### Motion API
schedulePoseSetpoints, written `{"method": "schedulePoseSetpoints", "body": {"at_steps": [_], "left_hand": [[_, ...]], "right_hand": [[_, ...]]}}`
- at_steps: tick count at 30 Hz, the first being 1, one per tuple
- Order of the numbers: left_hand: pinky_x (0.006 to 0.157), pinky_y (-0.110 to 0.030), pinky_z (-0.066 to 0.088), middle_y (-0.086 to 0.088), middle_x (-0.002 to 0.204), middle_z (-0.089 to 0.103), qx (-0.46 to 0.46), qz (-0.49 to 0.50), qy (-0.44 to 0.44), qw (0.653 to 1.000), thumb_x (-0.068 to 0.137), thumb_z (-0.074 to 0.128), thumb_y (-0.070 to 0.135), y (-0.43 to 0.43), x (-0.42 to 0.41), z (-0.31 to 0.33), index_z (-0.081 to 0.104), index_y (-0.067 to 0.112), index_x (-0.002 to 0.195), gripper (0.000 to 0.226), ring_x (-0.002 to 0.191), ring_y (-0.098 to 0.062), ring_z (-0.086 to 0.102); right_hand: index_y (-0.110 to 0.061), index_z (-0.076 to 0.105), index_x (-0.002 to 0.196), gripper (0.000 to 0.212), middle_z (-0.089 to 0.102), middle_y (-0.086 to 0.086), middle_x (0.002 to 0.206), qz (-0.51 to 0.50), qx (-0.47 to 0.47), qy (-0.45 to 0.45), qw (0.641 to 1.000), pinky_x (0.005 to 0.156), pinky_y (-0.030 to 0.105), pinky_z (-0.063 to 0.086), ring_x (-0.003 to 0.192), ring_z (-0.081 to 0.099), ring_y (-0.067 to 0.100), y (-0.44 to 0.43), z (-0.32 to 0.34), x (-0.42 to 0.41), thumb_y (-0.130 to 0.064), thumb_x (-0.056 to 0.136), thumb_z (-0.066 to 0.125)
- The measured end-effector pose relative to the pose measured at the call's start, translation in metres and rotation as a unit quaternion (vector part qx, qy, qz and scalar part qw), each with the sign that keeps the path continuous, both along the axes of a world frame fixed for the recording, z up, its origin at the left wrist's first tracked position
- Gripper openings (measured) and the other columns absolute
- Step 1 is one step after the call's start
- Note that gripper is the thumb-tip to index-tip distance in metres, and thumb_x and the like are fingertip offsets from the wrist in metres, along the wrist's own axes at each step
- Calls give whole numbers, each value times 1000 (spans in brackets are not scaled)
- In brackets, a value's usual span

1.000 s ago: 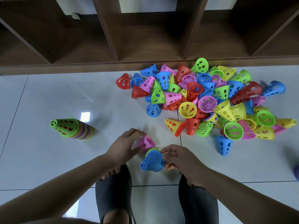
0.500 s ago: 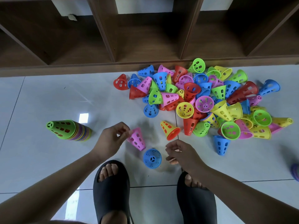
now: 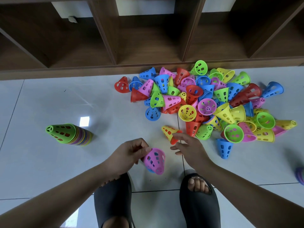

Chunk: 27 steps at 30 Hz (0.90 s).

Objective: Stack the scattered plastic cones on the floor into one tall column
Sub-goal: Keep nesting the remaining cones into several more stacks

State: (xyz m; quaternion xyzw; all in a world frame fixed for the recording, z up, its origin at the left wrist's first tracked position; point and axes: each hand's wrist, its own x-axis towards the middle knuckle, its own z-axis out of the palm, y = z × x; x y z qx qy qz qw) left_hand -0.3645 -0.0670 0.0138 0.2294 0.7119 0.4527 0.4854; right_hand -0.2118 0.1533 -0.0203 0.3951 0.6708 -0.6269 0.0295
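My left hand [image 3: 130, 153] pinches a pink perforated cone [image 3: 154, 160] by its narrow end, holding it over a blue cone [image 3: 150, 170] of which only a sliver shows beneath. My right hand [image 3: 187, 148] is spread with relaxed fingers, its fingertips at a yellow cone nested on a red one [image 3: 168, 131] lying on its side. A stack of cones topped by a green one [image 3: 65, 133] stands on the floor at the left. A heap of several loose coloured cones [image 3: 213, 102] lies at the upper right.
A dark wooden shelf unit [image 3: 148, 38] runs along the back, its base right behind the heap. My two feet in black slippers [image 3: 113, 195] stand at the bottom. A single blue cone [image 3: 224, 148] stands apart right of my right hand. A purple object [image 3: 300, 176] shows at the right edge.
My left hand has carried the pink cone right and down over the blue cone on the floor. My right hand has left the blue cone and reached up to the yellow-and-red cone.
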Motion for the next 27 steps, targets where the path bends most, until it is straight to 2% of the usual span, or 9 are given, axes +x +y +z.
{"method": "schedulePoseSetpoints", "body": {"at_steps": [2,7,11,13,16,19,22,24,27], "left_hand": [[67,-27,47,2,79,72,-26,-12,6,1000,108,64,27,-2,6,-9,69,11,96,20,75,-9,62],[67,-19,49,0,83,75,-94,-45,54,993,107,62,33,-7,11,-32,69,22,92,20,75,-9,67],[75,-23,53,10,81,76,-136,-45,98,985,103,68,37,-6,0,-50,69,26,89,18,76,-6,68],[79,-27,56,16,84,76,-156,-52,119,979,100,70,40,-3,-9,-58,70,31,90,14,80,-5,70],[74,-24,53,23,86,72,-152,-47,156,975,99,70,41,6,-23,-59,68,39,89,10,81,-4,69],[74,-24,53,17,90,73,-107,-14,202,973,99,70,34,22,-38,-52,67,35,96,5,79,-6,70],[80,-26,54,14,97,73,-60,9,231,971,100,70,31,39,-53,-41,67,31,99,4,83,-6,69],[83,-22,52,14,104,69,-30,13,265,964,100,70,30,49,-61,-36,68,33,99,4,93,-5,67],[87,-14,47,11,122,58,2,3,329,944,98,72,25,61,-69,-33,69,32,113,17,112,0,60]], "right_hand": [[-30,75,114,34,78,-5,109,-4,21,-1,1000,76,39,63,89,80,14,2,4,2,-2,101,58],[-32,76,99,21,79,-7,84,-29,94,-6,995,78,48,64,82,77,14,8,19,10,-12,98,68],[-31,72,85,18,75,-3,74,-68,123,17,990,71,48,59,74,72,20,10,38,13,-15,92,76],[-26,72,86,18,74,2,74,-90,87,44,991,66,45,55,70,71,21,10,45,12,-9,91,77],[-10,71,98,13,73,15,80,-103,-49,102,988,63,38,51,71,68,24,7,52,11,1,93,74],[-5,66,113,18,72,19,86,-62,-164,111,978,64,32,51,75,68,26,-1,55,14,1,96,70],[-5,63,122,26,71,16,89,-9,-221,86,971,66,30,52,78,69,27,-16,51,20,-1,97,70],[-6,63,124,29,70,17,90,18,-254,75,964,67,32,52,79,68,30,-25,45,24,-3,96,72],[-6,65,123,28,71,19,90,54,-251,49,965,69,34,53,81,69,32,-35,33,27,-4,96,73]]}}
